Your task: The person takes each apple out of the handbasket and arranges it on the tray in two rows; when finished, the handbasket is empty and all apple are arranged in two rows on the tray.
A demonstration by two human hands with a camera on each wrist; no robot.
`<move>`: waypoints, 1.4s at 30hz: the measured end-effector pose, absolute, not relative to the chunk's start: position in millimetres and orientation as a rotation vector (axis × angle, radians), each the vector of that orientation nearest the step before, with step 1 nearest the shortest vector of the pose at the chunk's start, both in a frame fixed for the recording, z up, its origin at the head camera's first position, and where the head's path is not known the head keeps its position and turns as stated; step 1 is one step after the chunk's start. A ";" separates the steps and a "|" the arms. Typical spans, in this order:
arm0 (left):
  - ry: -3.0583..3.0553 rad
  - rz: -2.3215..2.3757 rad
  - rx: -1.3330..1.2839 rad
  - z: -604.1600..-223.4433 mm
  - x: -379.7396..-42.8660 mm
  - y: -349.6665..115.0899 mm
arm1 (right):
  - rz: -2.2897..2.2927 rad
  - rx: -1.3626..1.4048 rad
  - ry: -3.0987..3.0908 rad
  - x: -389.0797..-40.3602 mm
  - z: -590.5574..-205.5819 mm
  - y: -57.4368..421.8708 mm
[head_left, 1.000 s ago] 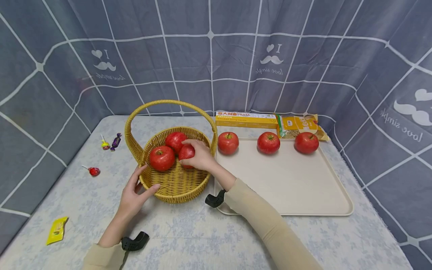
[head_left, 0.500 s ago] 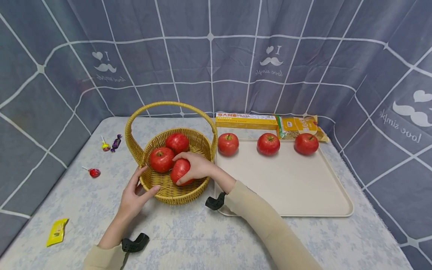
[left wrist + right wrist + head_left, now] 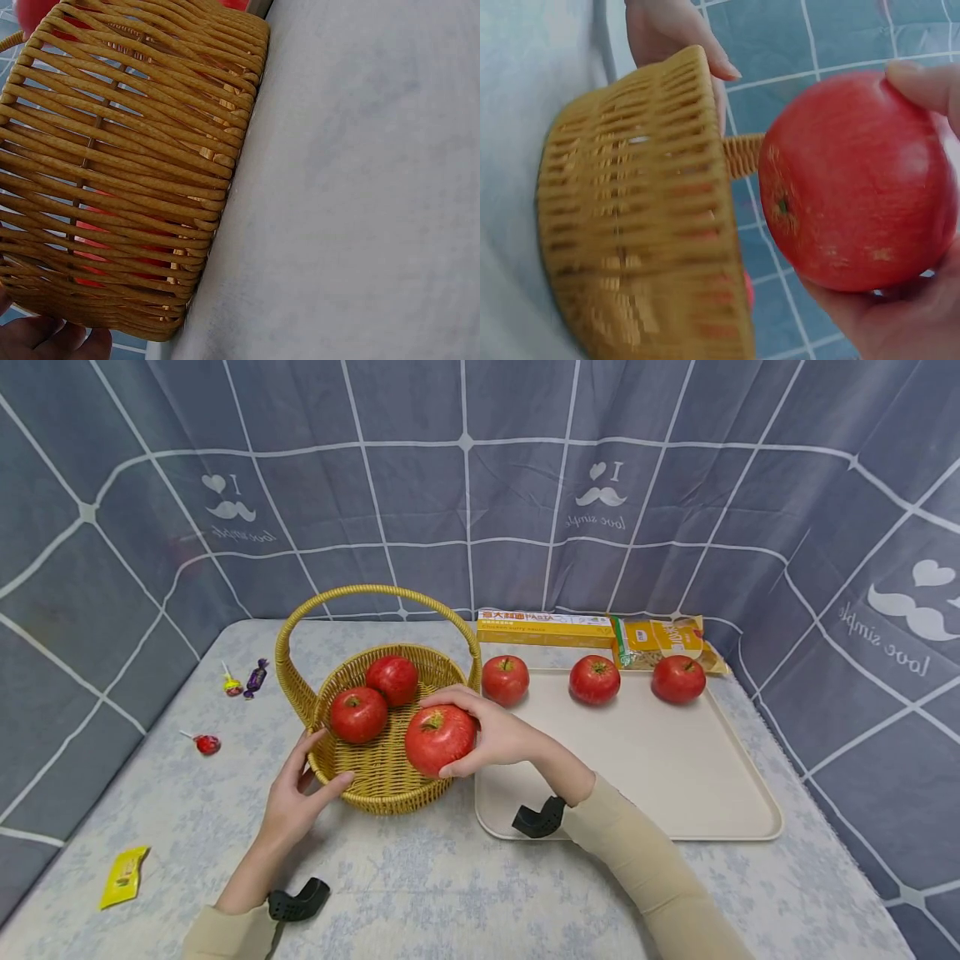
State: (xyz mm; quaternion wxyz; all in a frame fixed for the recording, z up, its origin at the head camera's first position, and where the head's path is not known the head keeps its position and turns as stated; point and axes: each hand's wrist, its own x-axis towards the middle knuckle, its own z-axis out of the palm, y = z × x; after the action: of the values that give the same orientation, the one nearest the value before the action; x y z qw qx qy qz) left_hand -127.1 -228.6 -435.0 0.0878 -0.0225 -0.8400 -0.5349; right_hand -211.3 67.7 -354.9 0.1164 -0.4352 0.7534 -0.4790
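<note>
A round wicker basket (image 3: pixel 390 793) with a tall hooped handle stands on the table, two red apples (image 3: pixel 358 715) inside it. My left hand (image 3: pixel 296 802) holds its near left side, thumb over the rim and fingers along the outer wall. In the left wrist view, fingertips (image 3: pixel 56 341) lie against the weave (image 3: pixel 120 165). My right hand (image 3: pixel 498 735) grips another red apple (image 3: pixel 440 741) above the basket's right rim. Thumb and fingers wrap this apple (image 3: pixel 855 180) in the right wrist view, where it is raised beside the basket's edge.
Right of the basket lies a cream tray (image 3: pixel 630 777), with three apples (image 3: pixel 595 680) along its far edge. Behind it are a pasta box (image 3: pixel 543 631) and a yellow food bag (image 3: pixel 663 642). Lollipops (image 3: pixel 207 744) and wrapped candies (image 3: pixel 124 877) lie to the left. Grey checked curtains enclose the table.
My right hand has lifted one apple from among the others in the basket and brought it right and toward me, over the rim. My left hand stays at the basket.
</note>
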 end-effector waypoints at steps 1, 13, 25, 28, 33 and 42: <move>-2.501 -1.594 -0.067 -435.0 -127.1 -228.6 | -1.415 -1.287 2.175 -210.2 -354.4 74.2; -2.492 -1.602 -0.079 -434.7 -127.0 -228.9 | -1.386 -1.142 2.090 -211.4 -383.4 134.1; -2.492 -1.602 -0.077 -433.8 -126.6 -228.6 | -1.266 -1.077 2.122 -194.7 -376.7 139.6; -2.489 -1.607 -0.082 -433.7 -126.5 -228.7 | -1.262 -1.072 2.122 -193.9 -378.6 139.4; -2.485 -1.609 -0.089 -433.8 -126.4 -228.7 | -1.241 -1.078 2.143 -195.0 -382.1 138.6; -2.485 -1.600 -0.088 -434.2 -126.2 -228.0 | -1.001 -1.109 2.204 -214.3 -390.9 145.6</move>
State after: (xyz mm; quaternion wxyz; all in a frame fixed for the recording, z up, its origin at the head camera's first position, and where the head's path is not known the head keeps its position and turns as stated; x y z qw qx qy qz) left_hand -126.2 -228.0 -434.2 0.0922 -0.0297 -0.8369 -0.5386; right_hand -214.3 145.6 -390.9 0.2370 -0.4046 0.8042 -0.3653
